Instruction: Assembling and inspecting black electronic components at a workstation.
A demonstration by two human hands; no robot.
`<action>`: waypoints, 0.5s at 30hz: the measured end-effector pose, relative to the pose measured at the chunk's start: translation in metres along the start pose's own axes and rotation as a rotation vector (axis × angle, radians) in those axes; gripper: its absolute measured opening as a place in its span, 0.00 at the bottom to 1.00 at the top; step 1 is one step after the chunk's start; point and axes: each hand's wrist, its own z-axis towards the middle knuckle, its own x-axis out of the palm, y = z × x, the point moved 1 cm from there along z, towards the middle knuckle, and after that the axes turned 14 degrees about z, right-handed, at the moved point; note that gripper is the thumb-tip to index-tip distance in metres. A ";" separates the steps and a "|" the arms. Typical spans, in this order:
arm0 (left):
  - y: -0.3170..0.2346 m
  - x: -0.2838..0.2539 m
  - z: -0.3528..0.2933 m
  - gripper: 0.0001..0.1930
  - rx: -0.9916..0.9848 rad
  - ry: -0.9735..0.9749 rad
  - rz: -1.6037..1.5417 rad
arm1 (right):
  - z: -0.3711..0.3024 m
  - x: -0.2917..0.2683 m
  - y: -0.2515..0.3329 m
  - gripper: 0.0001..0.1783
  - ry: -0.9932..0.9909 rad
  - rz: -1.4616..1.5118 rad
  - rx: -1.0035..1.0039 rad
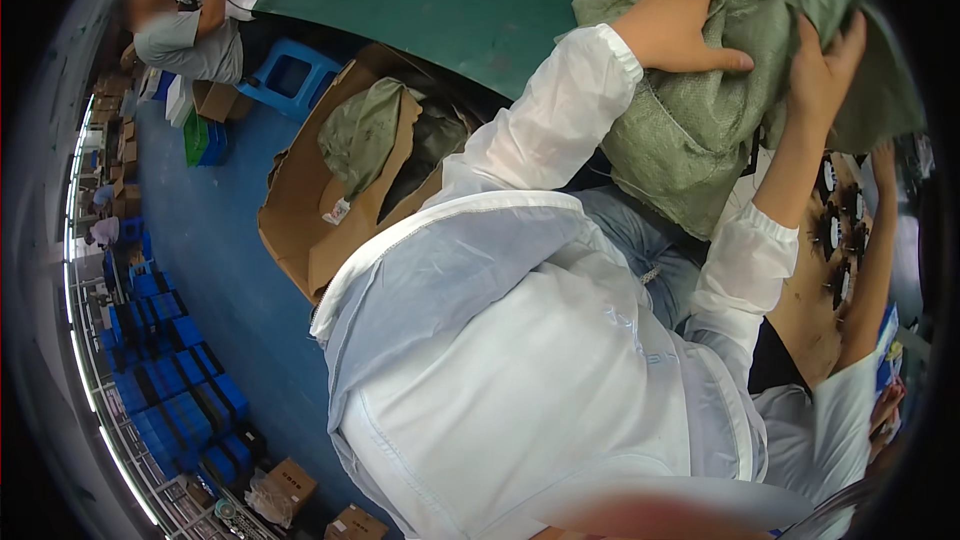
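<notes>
A crumpled olive-green woven sack lies bunched over the edge of the green tabletop and hangs down in front of my lap. My left hand is curled over its upper part, thumb stretched across the folds and fingertips sunk in the cloth. On the other side, my right hand pinches a raised fold between thumb and fingers. Both white sleeves reach up to the sack. Whatever the sack may contain is hidden by its folds.
An opened cardboard box with another green sack stands at my left. Beyond it are a blue stool and a seated person. At right, a co-worker's arm extends beside a board of black parts. Blue crates stand farther off.
</notes>
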 end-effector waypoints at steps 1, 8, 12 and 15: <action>-0.006 0.001 -0.002 0.48 -0.019 -0.040 0.064 | -0.002 0.015 0.010 0.37 0.135 -0.062 -0.021; 0.053 0.020 -0.019 0.15 0.127 -0.141 0.037 | -0.046 0.052 -0.018 0.26 0.850 -0.605 -0.070; 0.047 0.001 -0.028 0.19 -0.023 -0.149 -0.063 | -0.057 0.055 0.042 0.24 0.722 -0.477 -0.255; 0.043 -0.022 -0.026 0.19 -0.136 -0.171 -0.100 | -0.084 0.023 0.045 0.22 0.467 -0.463 -0.234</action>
